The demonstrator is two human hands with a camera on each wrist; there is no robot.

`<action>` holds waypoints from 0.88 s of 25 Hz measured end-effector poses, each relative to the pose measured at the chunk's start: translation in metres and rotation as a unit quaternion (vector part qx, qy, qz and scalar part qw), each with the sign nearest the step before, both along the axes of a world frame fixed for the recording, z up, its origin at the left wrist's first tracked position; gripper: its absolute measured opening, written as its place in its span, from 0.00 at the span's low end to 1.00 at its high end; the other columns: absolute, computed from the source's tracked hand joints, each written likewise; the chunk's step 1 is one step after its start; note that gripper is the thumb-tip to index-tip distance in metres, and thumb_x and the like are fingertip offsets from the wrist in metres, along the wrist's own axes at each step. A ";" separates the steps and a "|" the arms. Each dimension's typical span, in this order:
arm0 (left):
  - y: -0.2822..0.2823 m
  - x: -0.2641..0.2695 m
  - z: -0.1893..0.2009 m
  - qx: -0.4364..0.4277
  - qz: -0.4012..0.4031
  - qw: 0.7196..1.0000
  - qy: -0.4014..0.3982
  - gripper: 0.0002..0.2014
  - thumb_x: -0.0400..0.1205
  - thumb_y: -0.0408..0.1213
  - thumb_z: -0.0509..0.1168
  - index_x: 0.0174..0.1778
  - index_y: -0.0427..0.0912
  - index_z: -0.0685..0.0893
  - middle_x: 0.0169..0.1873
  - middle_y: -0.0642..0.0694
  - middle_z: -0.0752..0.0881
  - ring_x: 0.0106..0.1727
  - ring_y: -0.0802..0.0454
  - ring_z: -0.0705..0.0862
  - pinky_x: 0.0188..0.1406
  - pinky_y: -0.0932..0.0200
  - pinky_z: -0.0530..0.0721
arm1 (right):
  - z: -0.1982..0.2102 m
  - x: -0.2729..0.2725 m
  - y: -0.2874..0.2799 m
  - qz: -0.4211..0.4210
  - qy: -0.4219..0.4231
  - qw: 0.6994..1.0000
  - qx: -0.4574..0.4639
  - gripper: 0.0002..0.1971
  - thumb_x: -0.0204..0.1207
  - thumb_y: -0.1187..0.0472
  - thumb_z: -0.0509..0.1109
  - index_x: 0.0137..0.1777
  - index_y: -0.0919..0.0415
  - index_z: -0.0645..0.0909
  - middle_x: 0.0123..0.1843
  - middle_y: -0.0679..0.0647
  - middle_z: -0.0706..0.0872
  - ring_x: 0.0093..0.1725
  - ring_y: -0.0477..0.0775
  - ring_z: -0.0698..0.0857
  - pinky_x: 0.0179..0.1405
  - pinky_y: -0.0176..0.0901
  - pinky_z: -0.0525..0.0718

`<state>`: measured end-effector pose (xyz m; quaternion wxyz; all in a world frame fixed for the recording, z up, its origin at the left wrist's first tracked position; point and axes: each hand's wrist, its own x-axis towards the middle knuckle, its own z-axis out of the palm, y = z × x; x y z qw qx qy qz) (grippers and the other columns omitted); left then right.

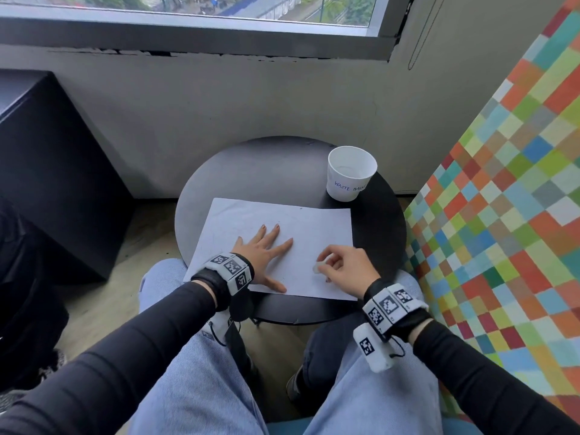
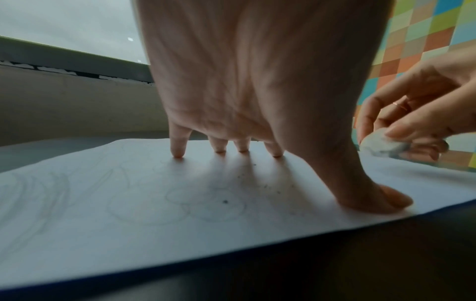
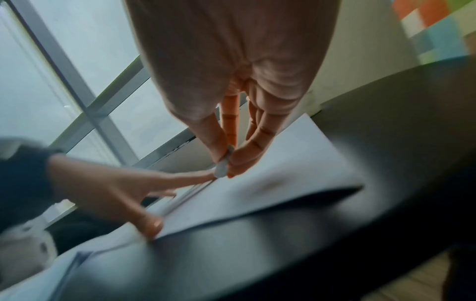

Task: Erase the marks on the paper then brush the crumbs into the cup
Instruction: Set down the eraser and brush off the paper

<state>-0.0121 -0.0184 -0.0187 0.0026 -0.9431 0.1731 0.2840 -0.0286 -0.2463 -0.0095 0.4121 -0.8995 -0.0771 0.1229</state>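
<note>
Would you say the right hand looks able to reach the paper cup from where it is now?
Probably yes. The right hand pinches an eraser over the paper, and the paper cup stands beyond on the same side with only bare table between.

Illumination: diffuse daylight from the window (image 1: 188, 11) ahead. The head view is sharp, with wide-angle bending at the edges. In the left wrist view, finger shadows fall toward the camera on the paper (image 2: 128, 234). The right wrist view is motion-blurred throughout; the counter (image 3: 386, 142) smears dark.
</note>
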 end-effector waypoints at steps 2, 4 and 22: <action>-0.001 0.001 0.001 0.000 -0.002 1.000 0.009 0.58 0.71 0.71 0.68 0.84 0.64 0.34 0.84 0.48 0.28 0.86 0.42 0.31 0.79 0.24 0.52 | -0.007 -0.011 0.014 0.062 0.014 0.998 -0.016 0.01 0.73 0.63 0.73 0.41 0.57 0.85 0.31 0.48 0.83 0.28 0.49 0.83 0.36 0.37 0.84; -0.001 0.002 0.002 0.000 -0.004 1.000 0.015 0.58 0.70 0.71 0.69 0.84 0.65 0.35 0.84 0.47 0.28 0.85 0.41 0.31 0.79 0.24 0.53 | -0.011 -0.004 0.014 0.048 0.003 0.998 -0.035 0.01 0.73 0.62 0.74 0.42 0.56 0.85 0.31 0.47 0.82 0.29 0.46 0.80 0.39 0.40 0.83; -0.005 0.002 0.003 0.001 0.007 0.999 0.036 0.57 0.71 0.69 0.70 0.84 0.65 0.34 0.83 0.47 0.26 0.85 0.41 0.29 0.78 0.22 0.52 | -0.003 0.025 0.019 0.039 0.024 0.996 -0.079 0.04 0.70 0.57 0.77 0.42 0.55 0.87 0.35 0.51 0.86 0.38 0.51 0.84 0.45 0.39 0.83</action>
